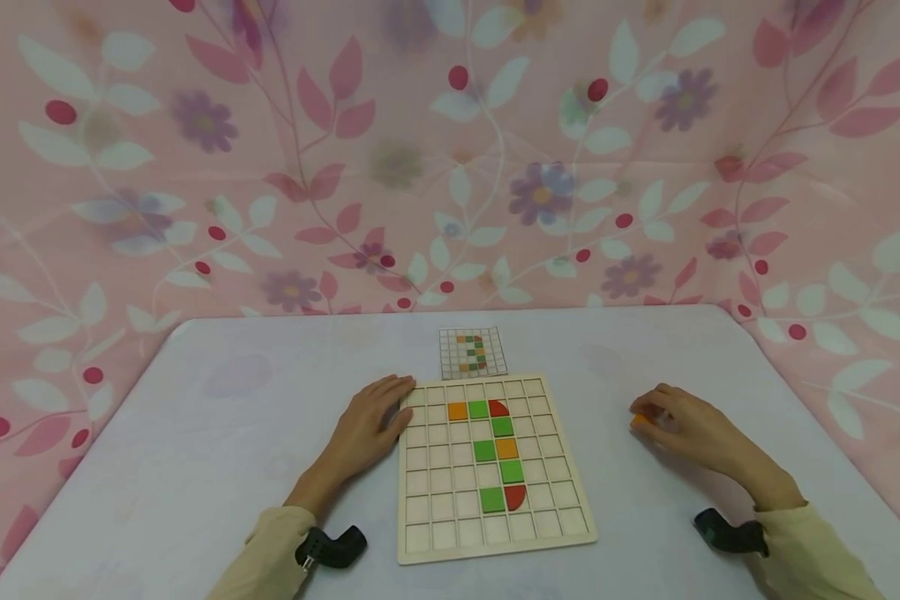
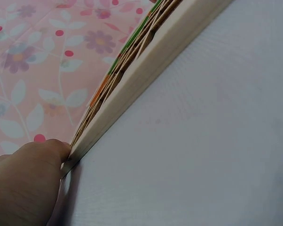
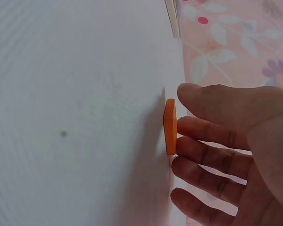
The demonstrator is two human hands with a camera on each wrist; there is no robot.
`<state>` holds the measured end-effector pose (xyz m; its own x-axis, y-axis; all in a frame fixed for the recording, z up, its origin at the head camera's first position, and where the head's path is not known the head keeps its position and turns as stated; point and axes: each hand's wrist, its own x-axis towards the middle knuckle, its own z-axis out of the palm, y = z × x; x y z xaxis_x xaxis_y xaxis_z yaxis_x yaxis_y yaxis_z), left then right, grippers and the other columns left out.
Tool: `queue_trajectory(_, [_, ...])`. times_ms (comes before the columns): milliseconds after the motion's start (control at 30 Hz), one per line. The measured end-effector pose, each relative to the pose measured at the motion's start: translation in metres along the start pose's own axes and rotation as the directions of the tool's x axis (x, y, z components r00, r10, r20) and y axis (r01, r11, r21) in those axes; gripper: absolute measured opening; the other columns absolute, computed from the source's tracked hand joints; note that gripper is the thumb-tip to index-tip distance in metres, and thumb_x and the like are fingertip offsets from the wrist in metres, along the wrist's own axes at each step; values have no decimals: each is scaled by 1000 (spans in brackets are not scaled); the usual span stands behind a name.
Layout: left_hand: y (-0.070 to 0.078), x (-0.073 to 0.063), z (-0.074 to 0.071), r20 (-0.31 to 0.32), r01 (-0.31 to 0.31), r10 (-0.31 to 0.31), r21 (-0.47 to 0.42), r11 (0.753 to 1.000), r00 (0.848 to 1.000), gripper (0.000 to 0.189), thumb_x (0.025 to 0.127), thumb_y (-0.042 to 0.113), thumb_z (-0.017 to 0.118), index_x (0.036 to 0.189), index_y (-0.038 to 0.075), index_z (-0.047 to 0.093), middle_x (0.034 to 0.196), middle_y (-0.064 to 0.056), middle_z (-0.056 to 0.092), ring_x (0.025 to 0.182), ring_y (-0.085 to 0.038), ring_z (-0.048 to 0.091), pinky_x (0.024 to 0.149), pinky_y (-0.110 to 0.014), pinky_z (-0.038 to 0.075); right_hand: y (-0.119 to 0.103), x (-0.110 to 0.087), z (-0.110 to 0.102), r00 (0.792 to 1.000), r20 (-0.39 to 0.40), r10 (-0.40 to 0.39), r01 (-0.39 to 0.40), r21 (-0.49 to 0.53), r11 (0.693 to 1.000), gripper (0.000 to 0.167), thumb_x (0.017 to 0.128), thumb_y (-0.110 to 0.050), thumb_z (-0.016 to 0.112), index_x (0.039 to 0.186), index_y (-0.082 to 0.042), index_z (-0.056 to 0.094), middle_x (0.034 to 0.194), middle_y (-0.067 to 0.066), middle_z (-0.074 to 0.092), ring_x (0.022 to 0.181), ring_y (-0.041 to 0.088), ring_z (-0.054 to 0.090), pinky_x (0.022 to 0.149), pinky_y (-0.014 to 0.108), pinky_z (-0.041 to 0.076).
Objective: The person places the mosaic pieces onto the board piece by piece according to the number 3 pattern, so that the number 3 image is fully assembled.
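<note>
A wooden grid board (image 1: 427, 529) lies at the middle of the table, with green squares, orange squares and red quarter-round tiles in some cells. My left hand (image 1: 367, 421) rests at the board's upper left edge, its fingers stretched toward the corner and its thumb at the side; the left wrist view shows the thumb against the board's rim. Right of the board, my right hand (image 1: 682, 429) is low over the table around a loose orange square tile (image 3: 169, 127). Its fingertips are right at the tile, and its thumb stands a little apart from it.
Behind the board lies a printed card (image 1: 450, 358) showing a grid of coloured shapes. White cloth covers the table (image 1: 270, 367). A pink floral curtain (image 1: 450, 167) hangs behind its back edge. Each wrist carries a black device.
</note>
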<state>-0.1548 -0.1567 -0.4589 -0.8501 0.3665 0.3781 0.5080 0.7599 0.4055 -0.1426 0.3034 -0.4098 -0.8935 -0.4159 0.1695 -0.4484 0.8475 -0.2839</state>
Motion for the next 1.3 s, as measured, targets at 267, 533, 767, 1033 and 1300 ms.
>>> queue_trajectory(267, [1, -1, 0, -2, -6, 6, -7, 1000, 1000, 45, 94, 26, 58, 135, 8, 53, 136, -8, 55, 131, -30, 45, 108, -51, 34, 1, -4, -5, 995, 51, 89, -88, -7, 996, 29, 75, -27, 79, 97, -11, 68, 87, -6, 62, 83, 14, 59, 73, 36, 53])
queue_trajectory(533, [3, -1, -1, -1, -1, 1, -4, 1000, 1000, 45, 94, 26, 58, 135, 8, 53, 137, -8, 55, 132, -30, 45, 108, -52, 33, 2, -2, -4, 992, 68, 107, -107, -15, 994, 30, 73, -28, 80, 95, -11, 68, 84, -6, 61, 79, 11, 56, 69, 30, 52])
queue_trajectory(767, [3, -1, -2, -3, -1, 1, -5, 1000, 1000, 45, 94, 26, 57, 135, 8, 53, 137, -8, 55, 132, -30, 45, 109, -52, 33, 2, -1, -4, 996, 51, 72, -71, -17, 997, 22, 75, -21, 78, 92, -12, 68, 82, -7, 61, 77, 10, 57, 69, 30, 53])
queue_trajectory(1033, [2, -1, -1, 4, 2, -2, 5, 1000, 1000, 45, 95, 28, 57, 136, 9, 52, 137, -7, 54, 132, -29, 45, 109, -51, 33, 1, 0, -3, 998, 33, 51, -50, -25, 998, 20, 75, -20, 78, 91, -14, 68, 83, -8, 61, 78, 11, 58, 71, 32, 54])
queue_trajectory(1300, [2, -1, -1, 4, 8, -8, -1, 1000, 1000, 45, 95, 28, 57, 135, 9, 52, 137, -7, 54, 132, -29, 45, 109, -51, 33, -7, 1, -2, 998, 34, 46, -46, 6, 999, 20, 76, -18, 77, 92, -12, 68, 85, -6, 63, 81, 13, 60, 74, 35, 54])
